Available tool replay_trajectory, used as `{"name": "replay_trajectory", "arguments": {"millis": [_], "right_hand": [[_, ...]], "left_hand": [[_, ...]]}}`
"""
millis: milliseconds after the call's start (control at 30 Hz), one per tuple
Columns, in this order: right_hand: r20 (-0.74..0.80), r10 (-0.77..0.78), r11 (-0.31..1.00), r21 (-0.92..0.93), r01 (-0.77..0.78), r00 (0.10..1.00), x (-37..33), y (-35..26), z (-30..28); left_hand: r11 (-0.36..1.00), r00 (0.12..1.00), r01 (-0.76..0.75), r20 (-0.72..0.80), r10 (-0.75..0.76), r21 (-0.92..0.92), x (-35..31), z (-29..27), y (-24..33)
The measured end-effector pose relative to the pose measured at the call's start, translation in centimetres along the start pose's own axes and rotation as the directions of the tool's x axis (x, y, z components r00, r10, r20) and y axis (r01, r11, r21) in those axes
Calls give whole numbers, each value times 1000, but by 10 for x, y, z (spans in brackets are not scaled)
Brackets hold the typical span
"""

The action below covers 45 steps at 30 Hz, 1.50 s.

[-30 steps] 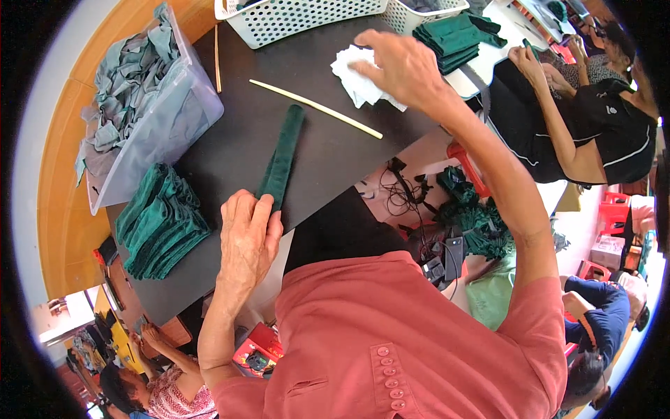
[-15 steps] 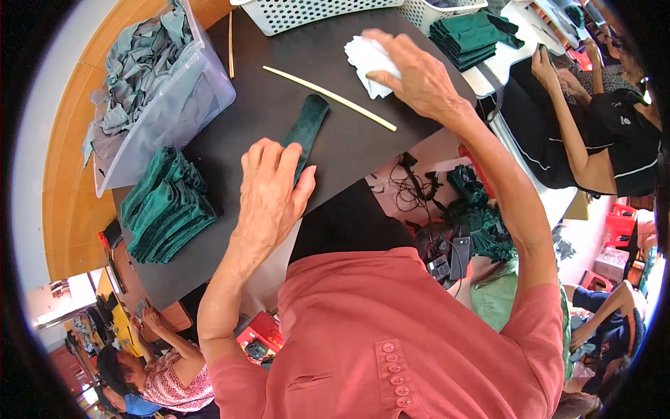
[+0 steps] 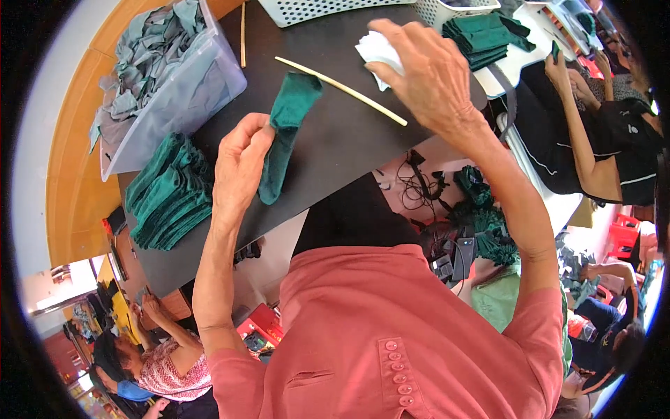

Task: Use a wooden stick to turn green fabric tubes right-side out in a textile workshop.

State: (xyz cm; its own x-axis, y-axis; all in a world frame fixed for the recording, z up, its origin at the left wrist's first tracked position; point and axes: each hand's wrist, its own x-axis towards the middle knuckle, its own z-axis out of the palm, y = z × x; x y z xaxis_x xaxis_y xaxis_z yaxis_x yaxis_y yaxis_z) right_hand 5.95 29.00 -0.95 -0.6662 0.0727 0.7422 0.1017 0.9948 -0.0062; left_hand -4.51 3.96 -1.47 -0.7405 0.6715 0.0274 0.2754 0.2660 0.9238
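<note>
My left hand [image 3: 241,157] pinches the edge of a narrow green velvet strip [image 3: 293,105] between thumb and fingers. The strip looks doubled or tubular, its far end broader and paler. That far end lies by a slim pale stick [image 3: 342,87] on the dark table. At the upper right, my right hand [image 3: 429,73] is over a small crumpled white cloth or paper [image 3: 377,56], thumb and fingers apart on either side of it. A stack of folded green velvet pieces [image 3: 171,192] sits left of my left hand.
A clear plastic bin [image 3: 185,98] heaped with grey-green scraps stands at the left. Along the far edge are white perforated baskets [image 3: 335,10] and another thin stick [image 3: 243,35]. Folded green velvet [image 3: 478,40] lies on a white table at right, where a co-worker [image 3: 593,133] sits.
My left hand has pinched the velvet strip and raised part of it, shifting left. My right hand has shifted slightly over the white piece, which stays in place.
</note>
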Motion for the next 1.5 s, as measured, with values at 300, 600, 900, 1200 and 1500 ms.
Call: {"name": "replay_trajectory", "arguments": {"millis": [300,600,900,1200,1500], "right_hand": [[431,-39,997,80,5,902,8,-57,42],[352,29,993,95,-67,935,6,-48,44],[293,194,801,503,-324,936,-24,-32,2],[773,221,99,589,-802,595,-70,-58,-54],[677,137,432,616,-658,723,-74,-65,-56]], "left_hand": [[767,956,-170,-84,281,619,-33,9,-1],[613,856,-426,76,512,666,-27,18,-4],[525,883,-384,136,449,759,15,30,-5],[855,957,-287,89,276,431,25,16,-17],[872,955,-288,55,291,395,22,16,-12]]}}
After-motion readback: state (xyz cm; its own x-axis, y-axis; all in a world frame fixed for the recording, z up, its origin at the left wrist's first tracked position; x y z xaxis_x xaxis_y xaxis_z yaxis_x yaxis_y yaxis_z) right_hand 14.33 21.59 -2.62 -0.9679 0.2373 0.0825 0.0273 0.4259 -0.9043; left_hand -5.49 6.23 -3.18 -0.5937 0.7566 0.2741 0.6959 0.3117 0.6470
